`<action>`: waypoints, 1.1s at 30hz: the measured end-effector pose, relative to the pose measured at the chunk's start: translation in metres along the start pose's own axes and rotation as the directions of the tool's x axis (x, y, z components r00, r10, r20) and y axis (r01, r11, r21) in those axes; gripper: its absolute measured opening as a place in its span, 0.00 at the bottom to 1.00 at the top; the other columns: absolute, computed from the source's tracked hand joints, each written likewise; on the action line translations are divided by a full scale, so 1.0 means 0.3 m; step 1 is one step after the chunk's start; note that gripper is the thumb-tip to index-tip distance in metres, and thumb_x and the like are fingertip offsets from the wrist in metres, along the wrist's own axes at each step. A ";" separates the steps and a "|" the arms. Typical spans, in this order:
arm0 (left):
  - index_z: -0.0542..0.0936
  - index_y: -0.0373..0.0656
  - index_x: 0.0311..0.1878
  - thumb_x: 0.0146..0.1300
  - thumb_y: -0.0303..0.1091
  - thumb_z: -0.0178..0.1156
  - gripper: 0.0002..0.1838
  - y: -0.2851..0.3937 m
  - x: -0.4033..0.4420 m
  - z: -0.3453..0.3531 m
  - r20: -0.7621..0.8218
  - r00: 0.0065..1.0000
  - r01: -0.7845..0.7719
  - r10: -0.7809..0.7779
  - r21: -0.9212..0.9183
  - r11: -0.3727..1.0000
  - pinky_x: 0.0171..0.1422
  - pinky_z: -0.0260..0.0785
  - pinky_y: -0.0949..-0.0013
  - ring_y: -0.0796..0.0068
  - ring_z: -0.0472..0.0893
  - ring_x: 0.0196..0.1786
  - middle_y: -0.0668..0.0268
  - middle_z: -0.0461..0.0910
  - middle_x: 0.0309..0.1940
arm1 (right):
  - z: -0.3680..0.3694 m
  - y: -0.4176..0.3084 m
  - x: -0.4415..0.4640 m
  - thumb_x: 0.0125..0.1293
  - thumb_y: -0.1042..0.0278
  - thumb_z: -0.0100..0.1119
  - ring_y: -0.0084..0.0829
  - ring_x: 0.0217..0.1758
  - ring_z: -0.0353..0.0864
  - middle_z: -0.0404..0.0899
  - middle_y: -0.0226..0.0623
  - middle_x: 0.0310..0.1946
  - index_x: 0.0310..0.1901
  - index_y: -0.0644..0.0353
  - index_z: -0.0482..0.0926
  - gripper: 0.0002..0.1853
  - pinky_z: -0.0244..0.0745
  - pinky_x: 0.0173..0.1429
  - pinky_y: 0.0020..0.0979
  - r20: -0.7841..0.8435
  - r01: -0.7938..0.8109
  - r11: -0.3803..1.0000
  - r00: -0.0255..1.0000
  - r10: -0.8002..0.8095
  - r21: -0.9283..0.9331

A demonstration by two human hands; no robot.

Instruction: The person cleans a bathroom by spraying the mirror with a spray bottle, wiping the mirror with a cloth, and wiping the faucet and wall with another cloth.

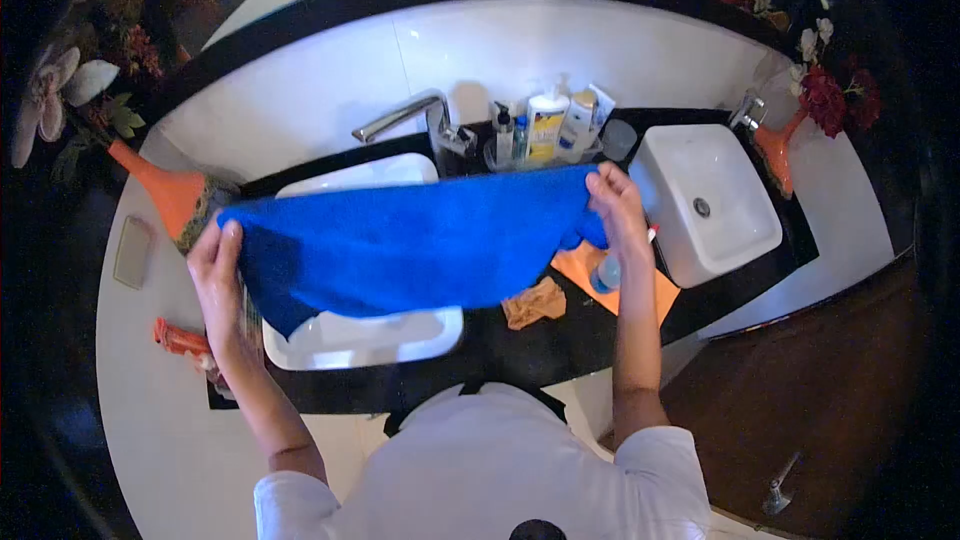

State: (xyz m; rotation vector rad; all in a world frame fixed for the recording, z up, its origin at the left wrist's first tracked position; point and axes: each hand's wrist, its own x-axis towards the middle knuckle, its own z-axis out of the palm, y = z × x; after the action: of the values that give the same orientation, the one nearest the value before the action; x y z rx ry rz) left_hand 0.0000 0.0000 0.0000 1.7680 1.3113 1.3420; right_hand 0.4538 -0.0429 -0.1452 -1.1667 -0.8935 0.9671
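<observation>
Blue cloth (410, 245), matte, a sagging panel stretched across the frame's centre; left hand (214, 262) and right hand (618, 204) each pinch one end. It partly hides a glossy white basin (365, 342), rounded rectangle. Lower centre: crumpled orange cloth (535, 303) on black desk (505, 365).

A blue cloth (400, 250) hangs spread between both hands (216, 262) above a sink (400, 338).

One head-worn view looks forward and steeply down onto the counter (500, 365), from close before it, dark corners perhaps obscuring detail.
</observation>
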 end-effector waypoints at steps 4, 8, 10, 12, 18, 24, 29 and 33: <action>0.80 0.38 0.43 0.64 0.42 0.57 0.16 -0.077 0.111 0.055 -0.083 0.989 0.106 -0.120 -0.152 0.983 0.43 0.64 0.79 0.85 0.74 0.37 0.72 0.79 0.35 | 0.023 -0.190 0.107 0.61 0.62 0.61 0.17 0.29 0.68 0.73 0.23 0.25 0.31 0.58 0.77 0.09 0.64 0.36 0.20 -0.025 0.249 0.948 0.966 -0.258 -0.197; 0.81 0.39 0.42 0.62 0.39 0.60 0.13 -0.087 0.196 0.113 -0.103 0.987 0.094 -0.126 -0.275 0.957 0.36 0.65 0.81 0.87 0.74 0.30 0.73 0.80 0.31 | 0.044 -0.292 0.218 0.61 0.59 0.62 0.18 0.25 0.68 0.72 0.23 0.21 0.28 0.60 0.76 0.13 0.64 0.32 0.21 -0.179 0.289 0.930 0.927 -0.331 -0.226; 0.82 0.36 0.42 0.60 0.36 0.63 0.13 -0.078 0.229 0.140 -0.106 0.987 0.080 -0.124 -0.347 0.934 0.38 0.68 0.81 0.86 0.76 0.31 0.69 0.82 0.32 | 0.036 -0.302 0.307 0.60 0.56 0.62 0.19 0.23 0.67 0.72 0.24 0.20 0.25 0.61 0.75 0.16 0.63 0.30 0.23 -0.216 0.342 0.875 0.878 -0.428 -0.342; 0.82 0.35 0.42 0.59 0.35 0.63 0.13 -0.083 0.262 0.158 -0.078 0.993 0.063 -0.093 -0.331 0.941 0.38 0.68 0.81 0.86 0.76 0.31 0.69 0.82 0.32 | 0.029 -0.310 0.361 0.60 0.52 0.62 0.19 0.22 0.67 0.71 0.25 0.18 0.23 0.62 0.74 0.20 0.63 0.28 0.24 -0.241 0.373 0.810 0.823 -0.514 -0.453; 0.83 0.40 0.27 0.54 0.37 0.68 0.10 -0.004 0.301 0.228 -0.067 0.996 -0.057 0.052 -0.083 0.995 0.25 0.55 0.79 0.89 0.65 0.22 0.76 0.72 0.17 | -0.038 -0.271 0.505 0.58 0.42 0.60 0.26 0.19 0.67 0.71 0.29 0.17 0.22 0.61 0.75 0.26 0.64 0.27 0.30 -0.337 0.181 0.812 0.844 -0.418 -0.555; 0.83 0.39 0.30 0.56 0.39 0.67 0.11 0.028 0.299 0.209 -0.046 0.999 0.012 -0.012 0.009 1.000 0.21 0.56 0.80 0.88 0.66 0.20 0.74 0.74 0.19 | -0.030 -0.301 0.457 0.64 0.44 0.53 0.30 0.42 0.73 0.77 0.40 0.39 0.41 0.62 0.76 0.24 0.68 0.48 0.41 -0.187 -0.095 0.994 0.977 0.102 0.045; 0.83 0.36 0.36 0.60 0.40 0.63 0.14 -0.009 0.294 0.191 -0.127 0.988 0.059 -0.087 -0.216 0.975 0.28 0.68 0.80 0.84 0.72 0.24 0.68 0.79 0.26 | -0.028 -0.337 0.431 0.60 0.56 0.61 0.26 0.42 0.74 0.78 0.35 0.40 0.44 0.61 0.74 0.18 0.68 0.48 0.35 0.077 0.156 0.984 0.984 -0.162 0.081; 0.81 0.32 0.44 0.62 0.36 0.59 0.15 -0.001 0.224 0.200 -0.308 0.950 -0.038 -0.056 -0.291 0.956 0.40 0.74 0.75 0.78 0.78 0.35 0.65 0.80 0.31 | 0.112 -0.403 0.322 0.56 0.67 0.66 0.19 0.30 0.70 0.75 0.28 0.29 0.39 0.60 0.74 0.13 0.67 0.37 0.19 -0.406 0.502 0.857 0.763 -0.503 -0.117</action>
State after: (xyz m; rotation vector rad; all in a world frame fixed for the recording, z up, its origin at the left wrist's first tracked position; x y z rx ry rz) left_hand 0.0572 0.0695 0.0050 1.3848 1.1975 1.7668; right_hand 0.4717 0.0441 -0.0144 -1.0036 -0.7876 0.2497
